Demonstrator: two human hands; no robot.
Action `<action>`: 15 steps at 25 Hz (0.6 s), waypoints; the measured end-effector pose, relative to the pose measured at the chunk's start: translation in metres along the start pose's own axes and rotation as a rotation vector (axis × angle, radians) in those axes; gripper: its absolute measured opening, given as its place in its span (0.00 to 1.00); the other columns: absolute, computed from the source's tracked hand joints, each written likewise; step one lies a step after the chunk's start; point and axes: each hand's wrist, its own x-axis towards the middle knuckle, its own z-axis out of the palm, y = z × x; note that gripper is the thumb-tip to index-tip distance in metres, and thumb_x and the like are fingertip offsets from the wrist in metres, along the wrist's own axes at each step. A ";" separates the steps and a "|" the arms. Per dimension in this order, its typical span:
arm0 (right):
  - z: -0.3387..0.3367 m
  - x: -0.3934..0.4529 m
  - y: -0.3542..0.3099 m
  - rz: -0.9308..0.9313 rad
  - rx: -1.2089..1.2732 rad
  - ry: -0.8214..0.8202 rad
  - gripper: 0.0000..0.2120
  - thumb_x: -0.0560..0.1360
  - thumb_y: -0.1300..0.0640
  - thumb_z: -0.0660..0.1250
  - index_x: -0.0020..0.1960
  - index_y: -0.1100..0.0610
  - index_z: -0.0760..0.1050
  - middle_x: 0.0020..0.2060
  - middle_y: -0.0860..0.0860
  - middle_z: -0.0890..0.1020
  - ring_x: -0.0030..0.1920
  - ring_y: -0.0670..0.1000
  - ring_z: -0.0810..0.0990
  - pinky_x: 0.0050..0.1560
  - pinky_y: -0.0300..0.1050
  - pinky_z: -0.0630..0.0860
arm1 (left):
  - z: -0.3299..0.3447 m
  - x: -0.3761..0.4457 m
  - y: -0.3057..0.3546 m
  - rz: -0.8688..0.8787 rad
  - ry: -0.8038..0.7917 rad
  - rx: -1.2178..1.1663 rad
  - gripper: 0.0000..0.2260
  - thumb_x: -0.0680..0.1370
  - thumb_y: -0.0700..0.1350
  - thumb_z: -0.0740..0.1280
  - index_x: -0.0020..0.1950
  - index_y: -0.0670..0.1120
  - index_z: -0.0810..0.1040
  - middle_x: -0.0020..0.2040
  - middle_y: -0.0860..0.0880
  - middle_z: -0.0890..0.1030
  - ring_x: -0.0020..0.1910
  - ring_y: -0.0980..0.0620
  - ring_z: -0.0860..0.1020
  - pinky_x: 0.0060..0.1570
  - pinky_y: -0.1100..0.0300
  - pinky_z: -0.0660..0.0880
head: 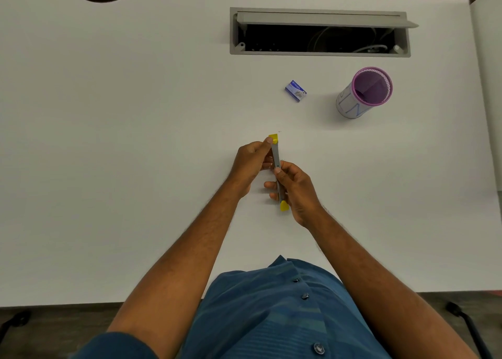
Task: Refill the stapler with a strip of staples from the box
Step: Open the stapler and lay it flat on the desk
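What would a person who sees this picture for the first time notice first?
The eye goes first to the two hands at the middle of the white desk: the left hand and the right hand hold a slim grey stapler with yellow ends between them. Beyond them lies a small blue staple box, shut as far as one can tell. To its right stands a purple mesh pen cup, and behind both an open cable hatch.

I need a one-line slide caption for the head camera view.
Both hands hold a yellow stapler above the desk.
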 end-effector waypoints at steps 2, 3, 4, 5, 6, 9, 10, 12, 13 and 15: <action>-0.001 -0.002 -0.006 -0.048 -0.004 0.000 0.13 0.82 0.50 0.64 0.65 0.52 0.76 0.52 0.50 0.86 0.43 0.52 0.87 0.36 0.43 0.83 | 0.000 0.000 0.003 -0.010 0.024 0.005 0.15 0.84 0.58 0.59 0.47 0.53 0.81 0.46 0.51 0.85 0.48 0.51 0.85 0.46 0.62 0.82; -0.002 -0.002 -0.009 -0.072 -0.004 0.005 0.12 0.83 0.49 0.64 0.64 0.51 0.77 0.51 0.48 0.85 0.41 0.51 0.87 0.34 0.42 0.82 | -0.001 0.000 0.004 -0.005 0.033 -0.003 0.17 0.85 0.58 0.57 0.48 0.53 0.82 0.47 0.52 0.86 0.47 0.52 0.85 0.46 0.62 0.82; -0.003 -0.003 -0.012 -0.086 -0.003 0.014 0.11 0.83 0.49 0.63 0.62 0.50 0.77 0.51 0.47 0.85 0.39 0.50 0.86 0.33 0.42 0.81 | -0.001 0.000 0.004 0.003 0.043 -0.018 0.18 0.85 0.57 0.56 0.50 0.51 0.82 0.48 0.52 0.86 0.47 0.53 0.85 0.47 0.62 0.82; -0.005 -0.003 -0.014 -0.086 0.000 0.028 0.10 0.84 0.48 0.61 0.61 0.50 0.77 0.51 0.48 0.84 0.37 0.49 0.85 0.31 0.42 0.80 | -0.001 0.001 0.003 0.011 0.057 -0.030 0.18 0.85 0.57 0.55 0.52 0.50 0.82 0.50 0.52 0.85 0.48 0.52 0.85 0.47 0.61 0.82; -0.006 -0.004 -0.014 -0.076 0.004 0.044 0.10 0.84 0.48 0.60 0.60 0.50 0.77 0.52 0.49 0.84 0.35 0.49 0.84 0.30 0.41 0.79 | -0.001 0.001 0.002 0.020 0.074 -0.036 0.18 0.86 0.56 0.54 0.55 0.48 0.81 0.52 0.51 0.85 0.49 0.51 0.85 0.48 0.60 0.82; -0.010 -0.008 -0.011 -0.068 -0.014 0.073 0.14 0.85 0.48 0.58 0.61 0.54 0.76 0.52 0.50 0.83 0.32 0.49 0.82 0.28 0.39 0.77 | 0.000 0.002 -0.002 0.048 0.127 -0.040 0.18 0.86 0.54 0.54 0.58 0.47 0.80 0.54 0.49 0.84 0.50 0.49 0.85 0.50 0.57 0.83; -0.011 -0.010 -0.008 -0.080 -0.039 0.085 0.15 0.85 0.47 0.57 0.62 0.56 0.75 0.52 0.50 0.83 0.32 0.49 0.82 0.28 0.40 0.78 | 0.000 0.002 -0.003 0.058 0.141 -0.040 0.18 0.86 0.54 0.54 0.58 0.47 0.80 0.55 0.49 0.84 0.50 0.49 0.85 0.51 0.56 0.83; -0.011 -0.014 -0.002 -0.072 -0.080 0.116 0.17 0.85 0.46 0.55 0.64 0.57 0.74 0.54 0.51 0.83 0.32 0.50 0.83 0.29 0.40 0.78 | -0.001 0.001 -0.006 0.075 0.163 -0.048 0.17 0.86 0.53 0.55 0.58 0.46 0.81 0.56 0.49 0.84 0.51 0.49 0.85 0.51 0.56 0.83; -0.011 -0.016 0.002 -0.053 -0.081 0.135 0.18 0.86 0.46 0.54 0.64 0.56 0.74 0.54 0.51 0.84 0.32 0.50 0.83 0.29 0.41 0.79 | -0.001 -0.001 -0.007 0.082 0.173 -0.060 0.16 0.86 0.52 0.56 0.57 0.46 0.81 0.56 0.49 0.84 0.52 0.49 0.84 0.52 0.56 0.82; -0.010 -0.020 0.008 -0.045 -0.088 0.177 0.17 0.86 0.46 0.53 0.63 0.55 0.73 0.54 0.51 0.84 0.32 0.50 0.84 0.29 0.42 0.80 | 0.000 -0.004 -0.009 0.091 0.180 -0.076 0.15 0.86 0.51 0.56 0.57 0.47 0.80 0.56 0.49 0.84 0.52 0.49 0.84 0.53 0.56 0.82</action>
